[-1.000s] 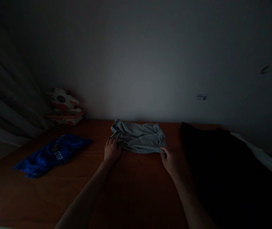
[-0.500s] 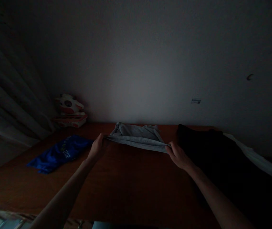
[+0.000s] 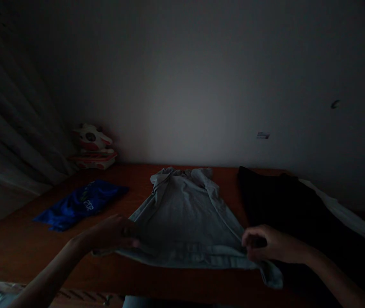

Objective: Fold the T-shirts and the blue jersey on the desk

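Note:
A grey shirt (image 3: 189, 209) lies spread on the wooden table, its wide hem toward me and its bunched end by the wall. My left hand (image 3: 115, 233) is at the hem's left corner, fingers curled on the cloth. At the right side of the hem, my right hand (image 3: 262, 244) pinches the fabric between thumb and curled fingers. A loose corner of the shirt sticks out past that hand. Dim light leaves the fingertips hard to make out.
A folded blue garment (image 3: 83, 205) with printing lies at left. Dark clothing (image 3: 285, 214) covers the table's right side, with a white cloth (image 3: 339, 207) beyond it. A cow-shaped figure (image 3: 92, 145) stands at the back left near the curtain (image 3: 12, 124).
Both hands have come toward me and moved farther apart, drawing the hem along. The shirt, bunched near the wall before, is now stretched out over the table.

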`<state>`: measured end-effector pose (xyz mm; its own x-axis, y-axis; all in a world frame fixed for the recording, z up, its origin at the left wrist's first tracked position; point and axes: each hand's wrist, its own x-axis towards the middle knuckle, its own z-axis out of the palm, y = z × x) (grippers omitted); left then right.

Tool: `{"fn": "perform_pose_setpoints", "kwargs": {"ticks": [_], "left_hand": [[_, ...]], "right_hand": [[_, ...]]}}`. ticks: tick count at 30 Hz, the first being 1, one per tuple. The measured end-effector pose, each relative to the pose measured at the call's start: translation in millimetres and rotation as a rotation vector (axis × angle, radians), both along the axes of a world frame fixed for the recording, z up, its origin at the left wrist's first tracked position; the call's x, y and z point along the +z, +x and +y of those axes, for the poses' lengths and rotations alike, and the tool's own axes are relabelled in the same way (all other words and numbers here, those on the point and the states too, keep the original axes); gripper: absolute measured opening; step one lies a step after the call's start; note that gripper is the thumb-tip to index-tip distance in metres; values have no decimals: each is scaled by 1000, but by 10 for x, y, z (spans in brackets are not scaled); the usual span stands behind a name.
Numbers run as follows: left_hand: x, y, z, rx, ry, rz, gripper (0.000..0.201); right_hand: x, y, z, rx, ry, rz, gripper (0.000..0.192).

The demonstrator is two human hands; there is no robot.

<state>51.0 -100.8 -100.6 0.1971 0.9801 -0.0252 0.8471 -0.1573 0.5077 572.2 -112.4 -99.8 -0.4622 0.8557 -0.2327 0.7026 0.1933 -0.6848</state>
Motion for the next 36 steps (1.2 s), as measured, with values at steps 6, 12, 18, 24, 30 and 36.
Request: {"fn": "perform_pose_setpoints", "kwargs": {"ticks": [6, 12, 18, 24, 30, 36], "left_hand": [[-307, 403, 484, 125, 200, 13, 48], [-784, 579, 736, 343, 244, 239, 64], [-751, 302, 646, 269, 302, 29, 42], [-516, -56, 461, 459, 135, -168, 57], [-342, -32, 742, 490, 256, -198, 58], [-477, 581, 1295, 419, 425, -39, 48]], "right_hand": [[-541, -382, 527, -385, 495, 88, 38], [-924, -634, 874, -470, 613, -243, 23], [-852, -169, 992, -572, 625, -226, 26], [-893, 440, 876, -575, 403, -170, 16], [-917, 251, 1188, -567, 374, -192, 33], [-964, -600, 1736, -747, 626, 12, 59]]}}
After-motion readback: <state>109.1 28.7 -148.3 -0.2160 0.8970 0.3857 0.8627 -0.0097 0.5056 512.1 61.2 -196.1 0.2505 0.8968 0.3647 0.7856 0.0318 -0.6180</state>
